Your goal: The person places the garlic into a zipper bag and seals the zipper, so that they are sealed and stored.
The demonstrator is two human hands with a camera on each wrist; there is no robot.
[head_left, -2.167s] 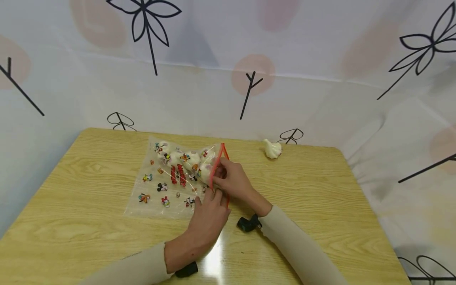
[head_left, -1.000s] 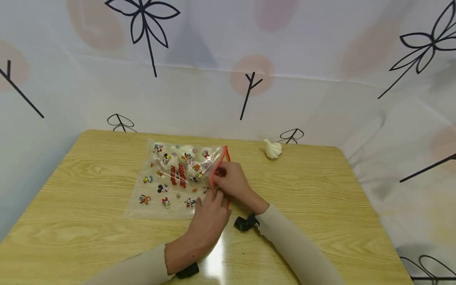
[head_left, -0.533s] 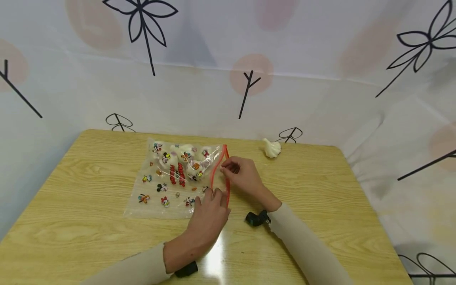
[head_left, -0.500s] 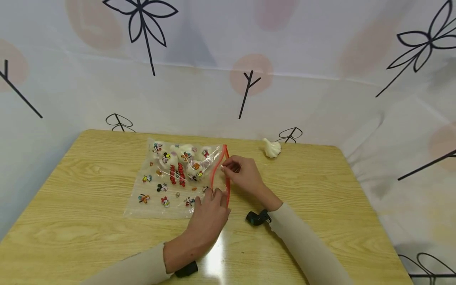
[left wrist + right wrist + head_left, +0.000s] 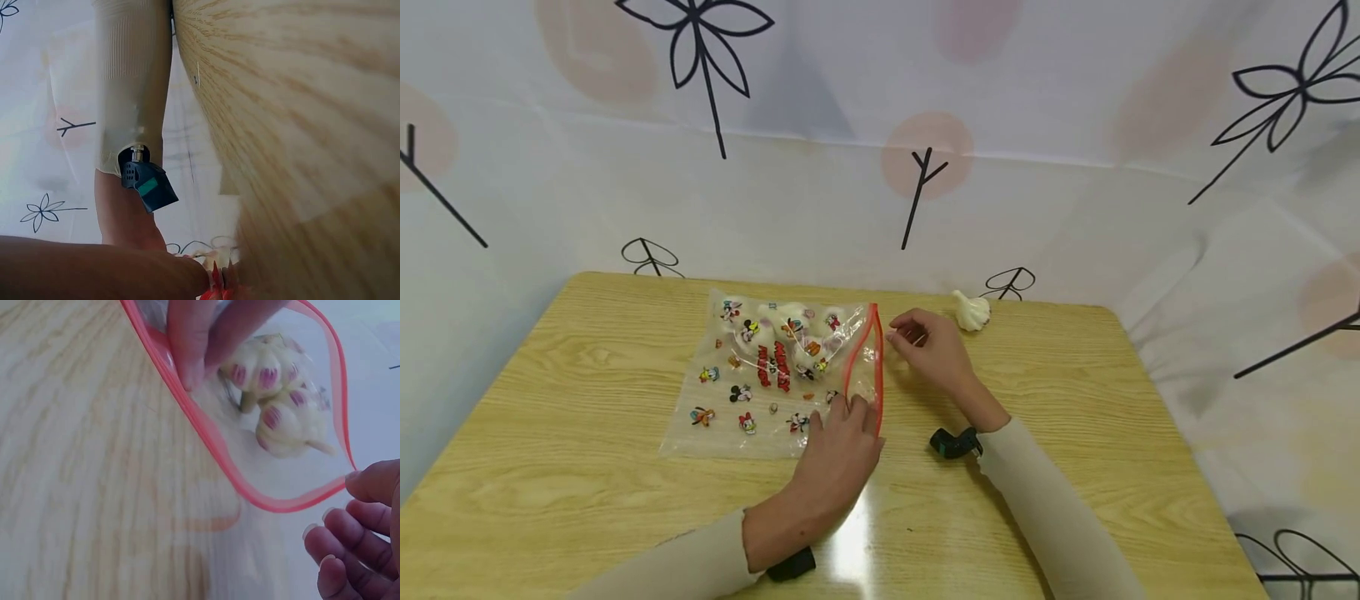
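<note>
The head camera looks forward and down from above at the whole table point(image 5: 1075, 400). The left wrist camera sits very low, almost on the wood, facing along it. The right wrist camera is very near the bag's red zipper rim point(image 5: 206, 440), which the head view shares point(image 5: 876, 367).

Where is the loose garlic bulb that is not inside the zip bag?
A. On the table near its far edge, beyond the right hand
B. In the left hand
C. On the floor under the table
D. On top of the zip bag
A. The head view shows the loose garlic bulb lying on the table near the far edge, just beyond the right hand and apart from the zip bag.
</note>
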